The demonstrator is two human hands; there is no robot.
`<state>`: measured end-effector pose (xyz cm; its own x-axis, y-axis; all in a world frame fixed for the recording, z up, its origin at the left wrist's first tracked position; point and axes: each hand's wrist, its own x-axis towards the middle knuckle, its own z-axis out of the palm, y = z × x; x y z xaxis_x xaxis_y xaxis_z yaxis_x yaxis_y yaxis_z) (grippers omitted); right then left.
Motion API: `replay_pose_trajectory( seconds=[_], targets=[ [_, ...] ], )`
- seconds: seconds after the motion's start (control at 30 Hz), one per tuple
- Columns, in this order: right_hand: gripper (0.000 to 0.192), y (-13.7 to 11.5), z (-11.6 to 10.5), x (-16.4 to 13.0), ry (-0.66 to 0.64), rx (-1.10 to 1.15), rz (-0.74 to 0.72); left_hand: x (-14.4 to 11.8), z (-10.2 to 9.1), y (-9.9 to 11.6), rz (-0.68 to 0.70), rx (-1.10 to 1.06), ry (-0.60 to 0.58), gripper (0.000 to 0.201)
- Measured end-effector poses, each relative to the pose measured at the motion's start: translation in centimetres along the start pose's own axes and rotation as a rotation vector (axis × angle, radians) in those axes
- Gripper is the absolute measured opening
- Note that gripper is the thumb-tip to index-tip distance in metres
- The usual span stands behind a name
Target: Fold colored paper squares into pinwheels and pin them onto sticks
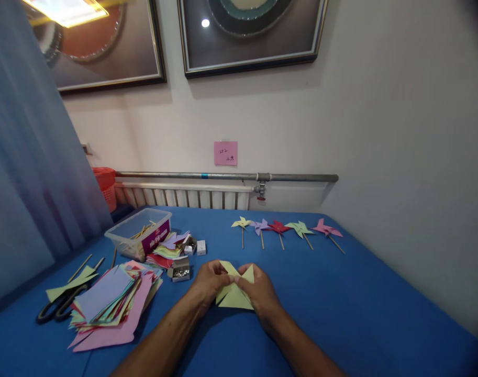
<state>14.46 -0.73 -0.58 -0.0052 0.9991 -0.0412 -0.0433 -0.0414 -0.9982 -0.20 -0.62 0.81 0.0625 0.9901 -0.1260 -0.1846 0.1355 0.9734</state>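
A pale yellow sheet of paper [235, 299], cut in from its corners, is held above the blue table between my two hands. My left hand [212, 281] pinches its left side, thumb near the middle. From the right, my right hand [258, 290] grips the other side, and both thumbs meet close to the paper's centre. Parts of the paper are hidden behind the fingers. Beyond my hands lies a row of paper pinwheels on sticks, among them a red pinwheel [278, 227] and a pink pinwheel [326, 228].
Left of my hands lies a stack of coloured paper [105, 296], beside black-handled scissors [62, 305]. A small open box of metal pins [179, 270] sits nearby. Behind it stands a clear plastic tub [123, 231] with sticks. The wall and a radiator [187, 196] border the blue table [341, 309].
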Motion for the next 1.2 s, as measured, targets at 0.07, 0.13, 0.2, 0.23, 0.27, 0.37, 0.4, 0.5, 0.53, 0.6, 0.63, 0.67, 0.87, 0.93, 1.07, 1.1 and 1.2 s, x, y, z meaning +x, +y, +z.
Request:
replay_pose_trajectory(
  seconds=[0.07,0.13,0.2,0.23,0.27,0.37,0.4,0.5,0.53,0.6,0.63,0.67,0.87,0.93,1.07,1.1,1.2],
  targets=[
    [0.027,0.2,0.0,0.1,-0.014,0.010,-0.004,0.2,-0.2,-0.2,0.008,0.001,-0.007,0.038],
    [0.027,0.5,-0.1,0.3,-0.025,0.020,-0.020,0.4,-0.4,-0.3,0.016,0.009,-0.005,0.036],
    [0.029,0.8,-0.1,0.6,-0.029,0.026,-0.031,0.6,-0.6,-0.5,0.018,0.028,0.008,0.031],
    [0.030,0.9,-0.1,0.8,-0.029,0.025,-0.031,0.7,-0.6,-0.5,0.017,0.037,0.017,0.030],
    [0.031,1.1,-0.1,0.9,-0.028,0.023,-0.028,0.7,-0.7,-0.6,0.015,0.039,0.023,0.028],
    [0.032,1.3,-0.2,1.2,-0.031,0.018,-0.025,0.6,-0.6,-0.5,0.008,0.018,0.024,0.027],
    [0.031,1.3,-0.2,1.2,-0.034,0.018,-0.028,0.5,-0.5,-0.4,0.003,0.009,0.025,0.027],
    [0.029,1.3,-0.3,1.2,-0.042,0.017,-0.043,0.1,-0.1,-0.1,-0.016,-0.005,0.026,0.028],
    [0.028,1.3,-0.3,1.1,-0.040,0.016,-0.044,0.0,0.0,0.1,-0.022,-0.008,0.028,0.028],
    [0.028,1.2,-0.2,1.0,-0.040,0.018,-0.042,-0.2,0.2,0.3,-0.032,-0.009,0.033,0.028],
    [0.028,1.2,-0.2,1.0,-0.043,0.022,-0.040,-0.2,0.2,0.4,-0.034,-0.010,0.038,0.028],
    [0.028,1.1,-0.2,0.9,-0.049,0.027,-0.039,-0.3,0.2,0.5,-0.035,-0.009,0.043,0.028],
    [0.030,1.4,-0.3,0.8,-0.067,0.021,-0.063,-0.2,0.1,0.4,-0.017,-0.004,0.045,0.029],
    [0.030,1.7,-0.3,0.9,-0.067,0.024,-0.074,-0.1,0.1,0.2,-0.018,-0.017,0.033,0.029],
    [0.029,1.8,-0.4,0.9,-0.065,0.004,-0.097,-0.1,0.1,0.2,-0.018,-0.047,0.016,0.031],
    [0.029,1.8,-0.4,0.9,-0.057,-0.010,-0.099,-0.2,0.1,0.2,-0.020,-0.055,0.008,0.031],
    [0.029,1.5,-0.4,0.9,-0.038,-0.044,-0.103,-0.3,0.0,0.4,-0.041,-0.061,-0.009,0.029]
  ],
)
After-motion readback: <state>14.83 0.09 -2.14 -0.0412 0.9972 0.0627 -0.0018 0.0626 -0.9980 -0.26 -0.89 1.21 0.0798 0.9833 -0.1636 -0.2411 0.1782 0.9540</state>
